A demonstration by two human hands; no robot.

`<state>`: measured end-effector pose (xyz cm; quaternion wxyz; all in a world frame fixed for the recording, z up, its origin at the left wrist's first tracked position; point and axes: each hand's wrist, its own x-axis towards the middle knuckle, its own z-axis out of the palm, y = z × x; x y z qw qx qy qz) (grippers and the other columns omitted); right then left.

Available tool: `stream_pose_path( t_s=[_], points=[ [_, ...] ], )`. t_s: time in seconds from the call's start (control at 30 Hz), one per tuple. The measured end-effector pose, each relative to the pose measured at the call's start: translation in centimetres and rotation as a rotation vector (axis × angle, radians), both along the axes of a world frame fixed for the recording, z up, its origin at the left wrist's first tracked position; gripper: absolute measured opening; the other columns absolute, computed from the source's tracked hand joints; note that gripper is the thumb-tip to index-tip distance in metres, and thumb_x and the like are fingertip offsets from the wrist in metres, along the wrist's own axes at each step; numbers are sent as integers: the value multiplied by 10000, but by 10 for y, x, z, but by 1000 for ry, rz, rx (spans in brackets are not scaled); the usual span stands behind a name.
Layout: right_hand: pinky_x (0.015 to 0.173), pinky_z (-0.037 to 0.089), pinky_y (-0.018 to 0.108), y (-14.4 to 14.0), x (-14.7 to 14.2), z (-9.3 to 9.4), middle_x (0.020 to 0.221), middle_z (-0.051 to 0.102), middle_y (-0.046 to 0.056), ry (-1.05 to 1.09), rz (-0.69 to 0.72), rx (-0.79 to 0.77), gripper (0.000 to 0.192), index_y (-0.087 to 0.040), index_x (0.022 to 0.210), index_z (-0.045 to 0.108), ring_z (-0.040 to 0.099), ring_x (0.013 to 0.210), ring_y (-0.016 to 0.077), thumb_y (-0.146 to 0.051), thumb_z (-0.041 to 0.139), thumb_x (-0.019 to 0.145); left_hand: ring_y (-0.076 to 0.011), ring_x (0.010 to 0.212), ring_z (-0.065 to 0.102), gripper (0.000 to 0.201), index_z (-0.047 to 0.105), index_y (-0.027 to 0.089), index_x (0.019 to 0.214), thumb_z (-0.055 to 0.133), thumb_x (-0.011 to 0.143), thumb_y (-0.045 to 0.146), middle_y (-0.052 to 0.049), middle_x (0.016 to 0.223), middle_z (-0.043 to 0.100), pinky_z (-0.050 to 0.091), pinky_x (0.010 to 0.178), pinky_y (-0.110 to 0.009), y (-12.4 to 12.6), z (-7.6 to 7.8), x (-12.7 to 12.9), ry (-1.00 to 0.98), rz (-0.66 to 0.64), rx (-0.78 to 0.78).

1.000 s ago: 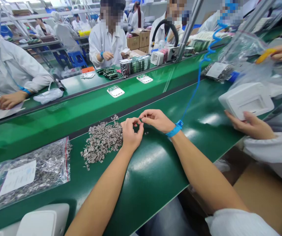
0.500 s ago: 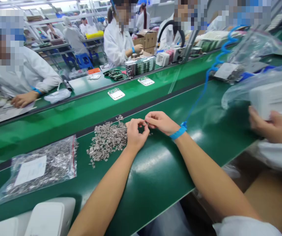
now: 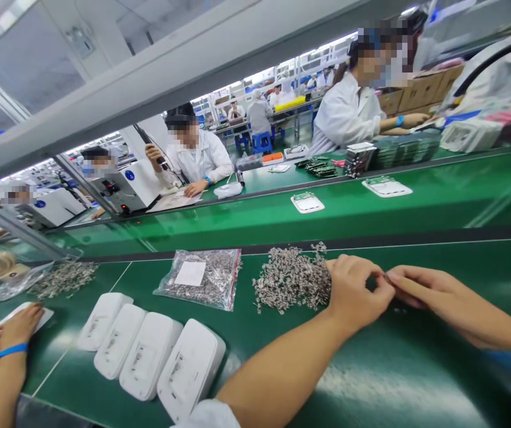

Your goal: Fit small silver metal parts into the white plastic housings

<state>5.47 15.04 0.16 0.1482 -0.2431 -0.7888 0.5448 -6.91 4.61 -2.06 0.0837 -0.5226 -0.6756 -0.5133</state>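
My left hand (image 3: 356, 291) rests against the right edge of a heap of small metal parts (image 3: 289, 279) on the green worktop. Its thumb and forefinger curl together in a pinch. Fingertip to fingertip with it, my right hand (image 3: 431, 288) is closed too, thumb pressed on the forefinger. A tiny dark piece seems to sit where the fingertips meet, too small to name. A few loose bits lie under the right hand. Left of the heap is a clear zip bag (image 3: 211, 279) full of similar metal parts, with a white label.
Several white plastic housings (image 3: 151, 355) stand in a row at front left. A co-worker's hands (image 3: 19, 333) hold a white part at far left, near another metal heap (image 3: 66, 278). White panels with circuit boards (image 3: 308, 203) lie on the green conveyor (image 3: 246, 215). People sit opposite.
The view has swung left, bringing the white housings and the left-hand co-worker into sight. My two hands remain pinched together beside the heap.
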Motion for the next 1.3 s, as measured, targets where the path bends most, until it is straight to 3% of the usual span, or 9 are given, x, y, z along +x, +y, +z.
stream_pose_path(
  t_s=[0.17, 0.3, 0.43, 0.7, 0.83, 1.07, 1.23, 1.3],
  points=[
    [572, 525, 444, 0, 1, 4, 778, 659, 139, 20, -19, 67, 348, -288, 759, 720, 598, 688, 279, -627, 642, 780, -204, 822, 634, 184, 538, 233, 698, 681, 665, 122, -21, 770, 690, 416, 777, -423, 1, -2, -1, -33, 11, 19],
    [576, 548, 431, -1, 1, 3, 800, 690, 134, 83, -65, 114, 337, -281, 769, 716, 643, 717, 294, -617, 685, 754, -206, 805, 624, 165, 539, 229, 709, 672, 670, 141, -20, 756, 679, 398, 756, -425, 1, -7, -1, 50, 12, 43],
    [651, 584, 403, 0, -3, 4, 880, 728, 122, 148, -65, 59, 352, -261, 873, 728, 694, 799, 304, -585, 735, 735, -209, 790, 617, 153, 557, 231, 738, 694, 684, 189, -25, 762, 680, 390, 743, -419, 4, -13, -4, 105, -4, 25],
    [782, 522, 337, -3, -4, 15, 915, 751, 79, 169, -54, 276, 253, -169, 924, 749, 674, 845, 216, -401, 689, 845, -227, 843, 607, 63, 595, 216, 835, 622, 780, 199, -37, 813, 672, 379, 817, -398, 0, 4, -2, 121, 1, 38],
    [702, 472, 263, 5, -5, 13, 854, 736, 48, 148, -64, 325, 178, -162, 898, 753, 636, 768, 162, -329, 703, 860, -250, 852, 603, 102, 575, 225, 853, 629, 767, 222, -44, 819, 666, 354, 852, -408, 11, 1, -8, 158, 26, 42],
    [644, 463, 208, 4, -2, 17, 751, 696, 7, 111, -53, 298, 131, -132, 926, 757, 622, 640, 104, -199, 647, 901, -238, 871, 612, 87, 573, 204, 863, 544, 834, 281, -52, 844, 662, 316, 887, -397, 10, 2, -9, 264, 68, -100],
    [736, 509, 219, -1, 5, 26, 703, 677, -15, 170, -308, 343, 251, -129, 1022, 744, 643, 642, 94, -42, 550, 889, -260, 941, 583, 144, 596, 191, 870, 466, 884, 250, -85, 912, 686, 258, 847, -425, 11, 5, -6, 373, 106, -278],
    [777, 530, 238, -12, 16, 31, 733, 688, -12, 206, -331, 392, 302, -139, 1094, 724, 666, 670, 100, -42, 522, 893, -274, 961, 559, 198, 618, 191, 868, 430, 910, 238, -98, 941, 693, 240, 826, -438, 9, 6, -4, 455, 107, -374]
  ],
)
